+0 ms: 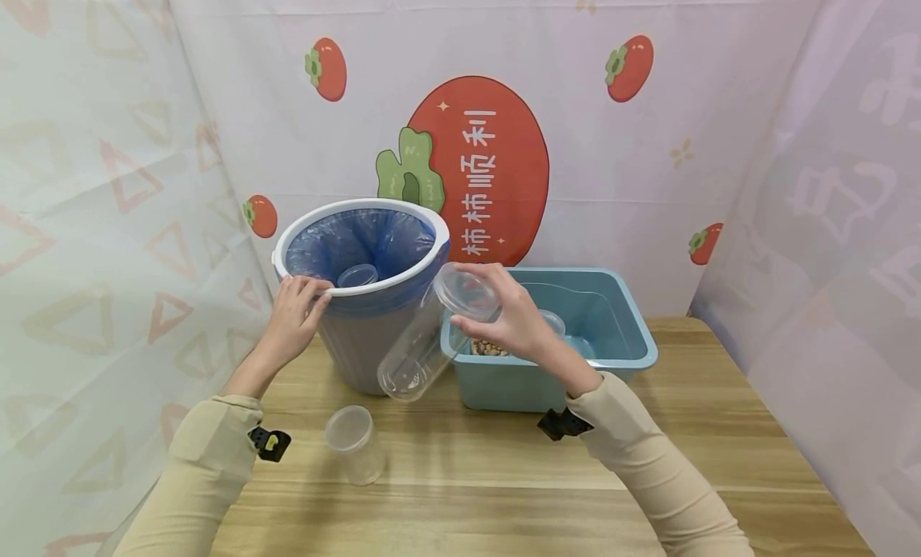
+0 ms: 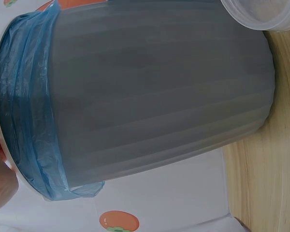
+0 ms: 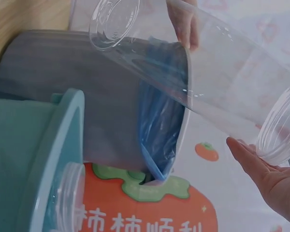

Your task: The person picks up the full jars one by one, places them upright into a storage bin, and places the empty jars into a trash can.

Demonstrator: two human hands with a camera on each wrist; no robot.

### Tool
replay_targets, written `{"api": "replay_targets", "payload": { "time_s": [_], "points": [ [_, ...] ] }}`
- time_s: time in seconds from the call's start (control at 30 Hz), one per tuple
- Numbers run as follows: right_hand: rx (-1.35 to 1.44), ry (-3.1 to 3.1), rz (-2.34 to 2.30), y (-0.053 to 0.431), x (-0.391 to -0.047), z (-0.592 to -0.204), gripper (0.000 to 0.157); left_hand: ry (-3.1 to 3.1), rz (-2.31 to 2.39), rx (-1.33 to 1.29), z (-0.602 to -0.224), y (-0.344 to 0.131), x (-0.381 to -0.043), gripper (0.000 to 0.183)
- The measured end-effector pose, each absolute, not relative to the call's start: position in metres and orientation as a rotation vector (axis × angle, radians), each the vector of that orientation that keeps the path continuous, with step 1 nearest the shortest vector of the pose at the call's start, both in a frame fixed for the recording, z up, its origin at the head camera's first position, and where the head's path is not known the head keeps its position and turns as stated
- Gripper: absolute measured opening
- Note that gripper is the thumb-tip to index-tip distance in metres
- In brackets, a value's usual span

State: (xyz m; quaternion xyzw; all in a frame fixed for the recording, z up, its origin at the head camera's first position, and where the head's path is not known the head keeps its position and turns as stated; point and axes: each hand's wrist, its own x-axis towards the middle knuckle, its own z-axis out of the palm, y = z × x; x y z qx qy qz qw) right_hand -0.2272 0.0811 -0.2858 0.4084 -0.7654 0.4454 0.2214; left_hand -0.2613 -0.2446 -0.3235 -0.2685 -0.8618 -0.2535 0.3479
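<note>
My left hand (image 1: 291,317) grips the white rim (image 1: 388,284) of a grey trash can (image 1: 341,341) lined with a blue bag, fingers hooked over the edge. A clear round container (image 1: 357,275) shows inside the bag. My right hand (image 1: 512,317) holds a tall clear plastic jar (image 1: 413,357) by its lidded end, between thumb and fingers. The jar tilts, its base down to the left, in front of the gap between the can and a teal tub (image 1: 518,389). Through its wall no contents show in the right wrist view.
Nearer on the wooden table (image 1: 489,493), a smaller clear jar with a frosted lid (image 1: 350,429) stands upright. In the tub are a nut-like brown mix (image 1: 488,348) and a clear lidded container (image 1: 552,321). Printed curtains (image 1: 576,181) enclose the back and sides.
</note>
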Motion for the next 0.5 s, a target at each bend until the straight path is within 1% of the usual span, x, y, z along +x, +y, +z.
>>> {"api": "replay_targets", "payload": {
  "time_s": [0.5],
  "points": [
    [0.904, -2.091, 1.402, 0.098, -0.231, -0.265, 0.054, -2.237, -0.653, -0.703, -0.324, -0.246, -0.262, 0.013]
  ]
}}
